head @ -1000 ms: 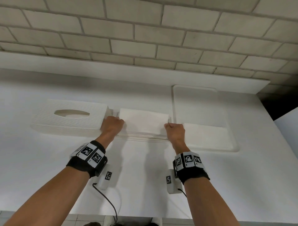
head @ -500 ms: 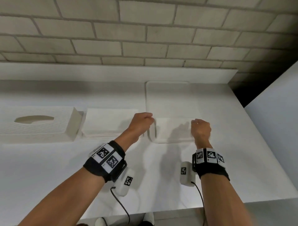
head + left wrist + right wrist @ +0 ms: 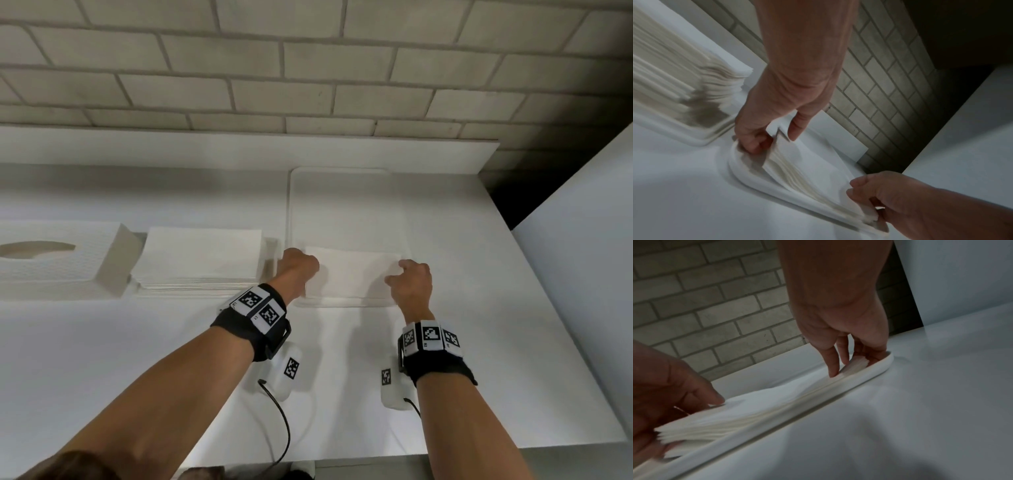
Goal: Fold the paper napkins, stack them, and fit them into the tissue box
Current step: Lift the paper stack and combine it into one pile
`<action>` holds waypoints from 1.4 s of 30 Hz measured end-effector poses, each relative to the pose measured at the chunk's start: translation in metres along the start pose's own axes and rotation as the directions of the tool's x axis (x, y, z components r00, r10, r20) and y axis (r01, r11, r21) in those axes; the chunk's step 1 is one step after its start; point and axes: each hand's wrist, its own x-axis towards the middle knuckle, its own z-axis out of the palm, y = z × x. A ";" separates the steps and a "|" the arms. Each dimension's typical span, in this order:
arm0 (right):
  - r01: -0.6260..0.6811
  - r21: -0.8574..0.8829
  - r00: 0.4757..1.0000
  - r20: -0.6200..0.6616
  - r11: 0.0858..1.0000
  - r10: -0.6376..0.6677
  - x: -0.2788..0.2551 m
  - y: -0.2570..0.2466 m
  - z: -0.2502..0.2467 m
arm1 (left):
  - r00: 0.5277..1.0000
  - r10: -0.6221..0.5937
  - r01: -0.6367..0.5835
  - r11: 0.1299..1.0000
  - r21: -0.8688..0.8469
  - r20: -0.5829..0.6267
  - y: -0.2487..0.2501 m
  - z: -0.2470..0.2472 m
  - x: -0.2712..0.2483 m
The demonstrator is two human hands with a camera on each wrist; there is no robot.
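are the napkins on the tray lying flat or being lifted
Being lifted: both the left hand and right hand pinch the napkins' ends, raising them off the tray.

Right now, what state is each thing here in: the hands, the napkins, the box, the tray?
Left hand: pinching the left end of the napkins in the tray.
Right hand: gripping their right end.
Napkins in the tray: small pile, ends held, near edge lifted off the tray.
Tray: flat on the counter, far part bare.
Folded stack: neat pile between box and tray, untouched.
Tissue box: on the counter, slot on top, nothing poking out.
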 end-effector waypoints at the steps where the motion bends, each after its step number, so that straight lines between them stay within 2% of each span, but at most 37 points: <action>1: -0.003 0.009 1.000 0.003 1.000 0.003 0.000 0.000 -0.001 | 1.000 -0.009 0.009 1.000 0.017 0.002 0.001 0.003 0.000; 5: 0.002 0.047 1.000 0.013 0.999 -0.002 0.002 0.002 -0.003 | 1.000 -0.003 0.005 0.997 0.071 -0.028 0.004 0.014 -0.002; 10: -0.029 0.117 0.999 0.033 0.993 0.025 0.001 0.002 -0.009 | 0.997 0.028 -0.016 0.986 -0.167 0.075 0.011 0.009 -0.012; 12: -0.053 0.184 0.999 0.014 0.982 0.051 -0.001 -0.002 -0.013 | 0.989 0.127 -0.106 0.964 -0.243 0.072 0.018 0.005 -0.021; 14: -0.114 0.350 0.989 -0.049 0.930 0.140 -0.004 -0.007 -0.017 | 0.966 0.251 -0.220 0.928 -0.300 0.068 0.029 0.000 -0.037; 15: -0.175 0.475 0.974 -0.044 0.863 0.223 -0.006 -0.008 -0.018 | 0.950 0.305 -0.267 0.906 -0.328 0.072 0.035 -0.005 -0.046; 16: -0.240 0.605 0.956 0.013 0.759 0.292 -0.009 -0.010 -0.020 | 0.934 0.347 -0.295 0.885 -0.361 0.086 0.041 -0.011 -0.056; 18: -0.350 0.763 0.930 0.213 0.543 0.301 -0.016 -0.013 -0.024 | 0.905 0.410 -0.328 0.844 -0.425 0.114 0.050 -0.027 -0.072; 21: -0.519 0.829 0.852 0.521 0.209 0.049 -0.036 -0.025 -0.033 | 0.876 0.462 -0.333 0.788 -0.518 0.139 0.051 -0.060 -0.087; 22: -0.560 0.821 0.822 0.568 0.109 -0.053 -0.042 -0.030 -0.036 | 0.873 0.467 -0.331 0.782 -0.528 0.144 0.047 -0.071 -0.089; 23: -0.583 0.810 0.798 0.586 0.063 -0.140 -0.049 -0.035 -0.041 | 0.874 0.465 -0.328 0.779 -0.535 0.141 0.041 -0.082 -0.090; 24: -0.594 0.802 0.779 0.592 0.062 -0.208 -0.057 -0.042 -0.046 | 0.880 0.456 -0.324 0.781 -0.533 0.133 0.032 -0.094 -0.088; 25: -0.597 0.796 0.761 0.601 0.101 -0.244 -0.066 -0.050 -0.049 | 0.888 0.444 -0.321 0.786 -0.529 0.121 0.022 -0.105 -0.086; 28: -0.542 0.761 0.726 0.638 0.356 -0.256 -0.099 -0.078 -0.045 | 0.925 0.370 -0.285 0.827 -0.484 0.087 -0.017 -0.139 -0.081; 30: -0.437 0.730 0.736 0.626 0.525 -0.258 -0.122 -0.096 -0.031 | 0.937 0.334 -0.252 0.844 -0.473 0.097 -0.043 -0.164 -0.082; 31: -0.390 0.717 0.741 0.617 0.578 -0.266 -0.132 -0.103 -0.021 | 0.942 0.316 -0.227 0.849 -0.476 0.115 -0.057 -0.178 -0.083; 34: -0.350 0.700 0.718 0.628 0.623 -0.302 -0.161 -0.119 0.012 | 0.949 0.269 -0.151 0.846 -0.511 0.165 -0.096 -0.223 -0.081; 38: -0.323 0.661 0.695 0.652 0.677 -0.304 -0.190 -0.129 0.051 | 0.965 0.218 -0.129 0.876 -0.464 0.143 -0.142 -0.263 -0.067; 40: -0.275 0.623 0.708 0.647 0.732 -0.284 -0.201 -0.129 0.069 | 0.968 0.223 -0.162 0.902 -0.399 0.111 -0.164 -0.269 -0.059; 42: -0.181 0.588 0.753 0.599 0.788 -0.274 -0.209 -0.125 0.083 | 0.970 0.240 -0.211 0.912 -0.351 0.041 -0.182 -0.269 -0.055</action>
